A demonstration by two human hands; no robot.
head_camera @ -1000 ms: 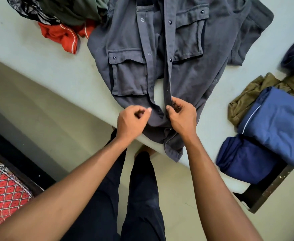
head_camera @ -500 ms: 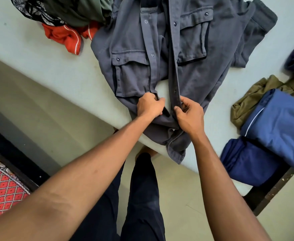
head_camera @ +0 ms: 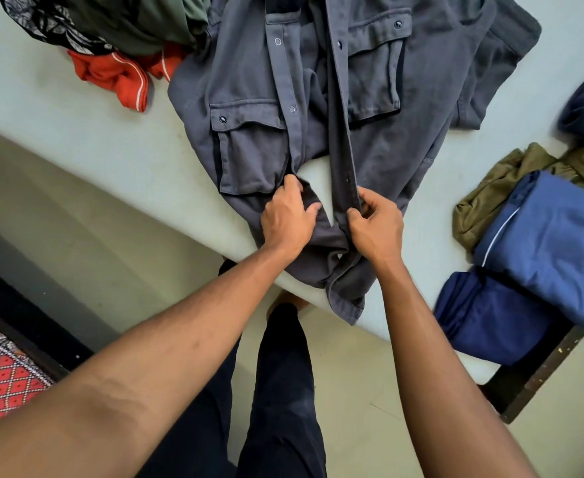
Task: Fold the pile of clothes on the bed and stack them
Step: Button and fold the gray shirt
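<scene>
Grey placket, right hand [head_camera: 375, 229]: thumb and curled fingers pinch the lower end of the stud strip [head_camera: 340, 132] on the shirt's right-hand front.
Grey front, left hand [head_camera: 289, 219]: fingers are curled into the cloth just below the chest pocket [head_camera: 252, 153], gripping the other front edge.
Gap: pale sheet shows in a wedge between the two held edges, so the lower front is open here. Whether the snaps higher up are done I cannot tell.
Shirt [head_camera: 404, 160]: front up on the bed [head_camera: 77, 132], hem hanging over the near edge beside the person's legs, one sleeve flung out to the far right.
Step in hand: most likely squaring up and closing the front of this shirt before any fold is made.
Next move: bring the two edges together so they overlap straight, lay them down or snap them, and pull the hem back onto the mattress. Then the sleeves can go in.
Folded stack: a blue piece [head_camera: 552, 243] lies over a navy one [head_camera: 490, 315] at the right corner, touching an olive garment [head_camera: 497, 188] behind.
Unfolded pile: red [head_camera: 111, 74], dark green [head_camera: 139, 22] and patterned black [head_camera: 39, 15] clothes are heaped at the far left, so a good part of the task seems left.
</scene>
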